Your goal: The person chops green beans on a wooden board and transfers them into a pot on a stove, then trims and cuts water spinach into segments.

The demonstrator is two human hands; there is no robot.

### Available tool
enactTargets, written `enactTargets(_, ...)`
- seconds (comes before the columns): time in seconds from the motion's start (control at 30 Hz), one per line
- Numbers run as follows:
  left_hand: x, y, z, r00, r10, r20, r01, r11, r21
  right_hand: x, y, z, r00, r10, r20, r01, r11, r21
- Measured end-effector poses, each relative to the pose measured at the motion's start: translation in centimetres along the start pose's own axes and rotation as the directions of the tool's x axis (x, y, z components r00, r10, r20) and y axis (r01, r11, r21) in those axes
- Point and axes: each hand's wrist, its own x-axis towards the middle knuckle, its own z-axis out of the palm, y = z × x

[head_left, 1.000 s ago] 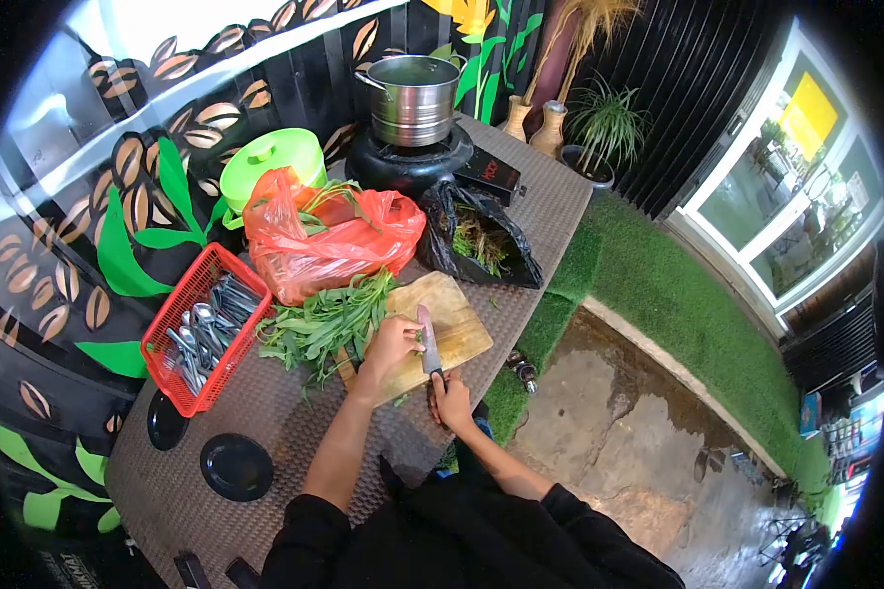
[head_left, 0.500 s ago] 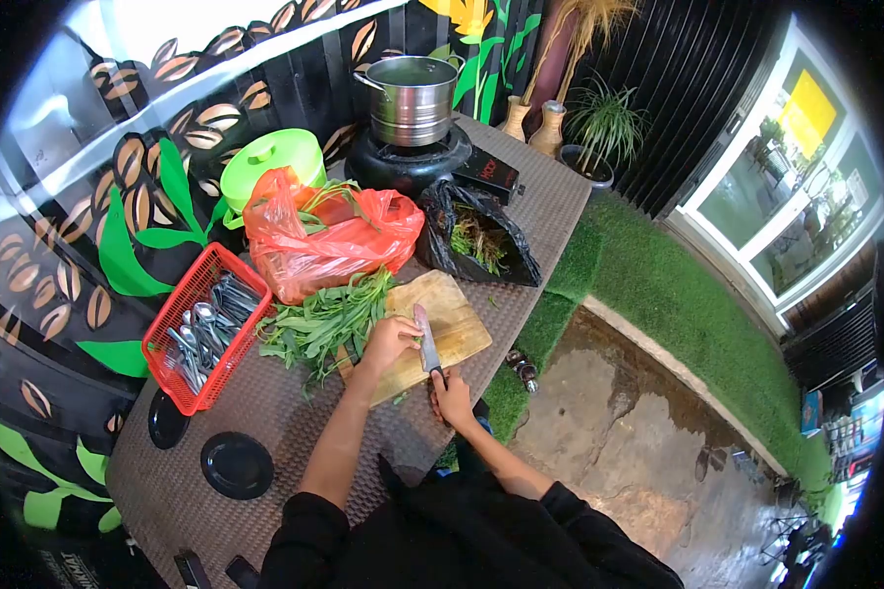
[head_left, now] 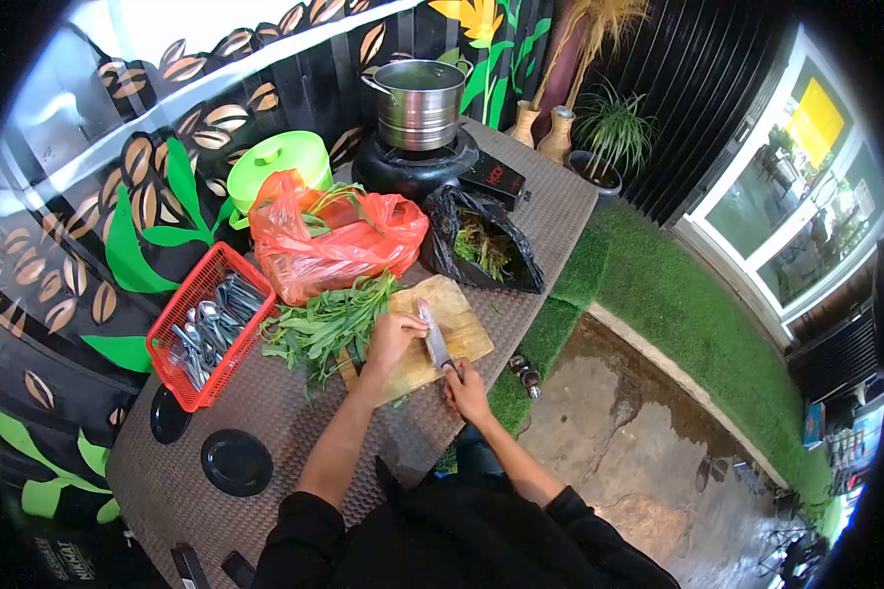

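My right hand (head_left: pixel 469 391) is wrapped around the dark handle of a knife (head_left: pixel 435 343), whose blade points away from me over a wooden cutting board (head_left: pixel 469 332). Close to the blade's left side, my left hand (head_left: pixel 394 339) has its fingers pinched together; what they hold, if anything, is too small to make out. A heap of long-leaved greens (head_left: pixel 326 322) lies left of the board, partly behind my left hand. Beyond it sits a red plastic bag (head_left: pixel 329 257) with greens showing at its opening.
A black bag (head_left: pixel 449 257) holding stems stands behind the board. Farther back, a steel pot (head_left: pixel 419 110) rests on a black stove (head_left: pixel 393 165), beside a lime-green lidded container (head_left: pixel 275 165). At left are a red basket (head_left: pixel 228 368) of cutlery and a black plate (head_left: pixel 237 462).
The knife and my right hand have shifted slightly right and away from me. My left hand stays pinched beside the blade. The whole view has moved a little.
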Motion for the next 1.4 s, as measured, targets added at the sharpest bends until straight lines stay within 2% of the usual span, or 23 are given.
enactTargets(0.03, 0.7, 1.3, -0.4, 1.000, -0.018, -0.007, 0.017, 0.998, -0.066, 0.2, -1.3, -0.6, 1.000, -0.004, 0.004, 0.004, 1.000, 0.000)
enactTargets(0.13, 3.8, 5.0, -1.8, 0.999, 0.028, -0.031, -0.030, 0.997, -0.072, 1.4, -5.8, -2.6, 0.995, -0.093, 0.035, 0.095, 0.993, -0.067)
enactTargets(0.23, 7.6, 9.0, -3.4, 0.998, 0.022, -0.052, -0.029, 0.991, -0.135, 3.3, -11.7, -4.9, 0.985, -0.123, 0.124, 0.124, 0.992, 0.001)
enactTargets(0.27, 9.3, 10.3, -4.0, 0.992, 0.090, -0.091, -0.097, 0.993, -0.067, 4.9, -12.4, -5.5, 0.974, -0.176, 0.145, 0.177, 0.984, 0.008)
enactTargets(0.33, 13.2, 12.5, -5.1, 0.965, 0.212, -0.155, -0.213, 0.977, 0.012, 6.8, -17.9, -6.8, 0.974, -0.143, 0.175, 0.127, 0.987, 0.097)
enactTargets(0.43, 19.6, 16.4, -6.9, 0.934, 0.262, -0.243, -0.235, 0.962, 0.136, 12.3, -23.2, -9.0, 0.950, -0.212, 0.227, 0.197, 0.976, 0.091)
enactTargets(0.47, 22.3, 16.5, -7.3, 0.904, 0.336, -0.264, -0.296, 0.938, 0.179, 14.1, -25.0, -9.6, 0.948, -0.223, 0.229, 0.206, 0.974, 0.097)
enactTargets(0.5, 24.7, 17.3, -7.7, 0.889, 0.360, -0.282, -0.313, 0.929, 0.197, 16.1, -26.9, -10.2, 0.944, -0.236, 0.231, 0.218, 0.971, 0.101)
enactTargets(0.57, 29.0, 19.5, -8.6, 0.904, 0.279, -0.324, -0.247, 0.960, 0.134, 20.3, -30.8, -11.4, 0.928, -0.260, 0.265, 0.236, 0.964, 0.119)
enactTargets(0.77, 43.0, 20.1, -11.0, 0.744, 0.437, -0.504, -0.353, 0.899, 0.259, 34.5, -38.8, -11.7, 0.891, -0.374, 0.257, 0.374, 0.926, 0.050)
enactTargets(0.83, 46.7, 17.3, -11.4, 0.750, 0.353, -0.559, -0.224, 0.931, 0.287, 39.4, -38.9, -11.2, 0.881, -0.379, 0.282, 0.387, 0.922, 0.029)
enactTargets(0.87, 48.2, 15.4, -11.6, 0.755, 0.352, -0.553, -0.209, 0.929, 0.306, 43.2, -37.7, -11.0, 0.828, -0.508, 0.240, 0.550, 0.818, -0.168)
enactTargets(0.9, 50.1, 12.4, -12.1, 0.750, 0.432, -0.500, -0.186, 0.864, 0.468, 46.3, -36.9, -10.8, 0.744, -0.630, 0.223, 0.663, 0.656, -0.360)
enactTargets(0.97, 51.2, 10.0, -11.7, 0.792, 0.375, -0.481, -0.079, 0.845, 0.529, 49.0, -35.9, -10.6, 0.743, -0.649, 0.164, 0.633, 0.602, -0.487)
enactTargets(1.0, 51.4, 9.4, -11.6, 0.788, 0.382, -0.483, -0.079, 0.841, 0.536, 50.6, -35.1, -10.5, 0.725, -0.669, 0.165, 0.643, 0.571, -0.509)
enactTargets(1.07, 51.8, 8.8, -11.6, 0.835, 0.229, -0.499, 0.047, 0.876, 0.480, 52.4, -34.5, -10.4, 0.699, -0.695, 0.166, 0.659, 0.537, -0.526)
enactTargets(1.1, 52.3, 8.6, -11.7, 0.833, 0.231, -0.503, 0.050, 0.874, 0.484, 52.7, -34.4, -10.5, 0.713, -0.674, 0.191, 0.659, 0.552, -0.510)
enactTargets(1.23, 53.8, 7.1, -11.0, 0.757, 0.273, -0.594, -0.071, 0.938, 0.340, 53.9, -33.8, -10.3, 0.750, -0.620, 0.229, 0.651, 0.632, -0.420)
enactTargets(1.27, 53.9, 6.9, -10.7, 0.754, 0.320, -0.575, -0.090, 0.916, 0.391, 55.4, -32.6, -10.1, 0.577, -0.789, 0.211, 0.783, 0.460, -0.420)
enactTargets(1.3, 53.8, 7.0, -10.5, 0.750, 0.366, -0.552, -0.110, 0.891, 0.441, 55.5, -32.7, -10.1, 0.576, -0.789, 0.215, 0.785, 0.460, -0.415)
enactTargets(1.33, 53.7, 7.1, -10.5, 0.813, 0.301, -0.499, -0.105, 0.918, 0.383, 55.4, -32.9, -10.2, 0.657, -0.715, 0.238, 0.740, 0.553, -0.382)
enactTargets(1.37, 53.4, 7.2, -10.6, 0.812, 0.299, -0.501, -0.101, 0.918, 0.384, 55.3, -33.0, -10.3, 0.729, -0.632, 0.264, 0.683, 0.640, -0.353)
enactTargets(1.4, 53.1, 7.5, -10.5, 0.877, 0.226, -0.424, -0.064, 0.930, 0.361, 54.2, -33.8, -10.6, 0.796, -0.538, 0.276, 0.604, 0.682, -0.413)
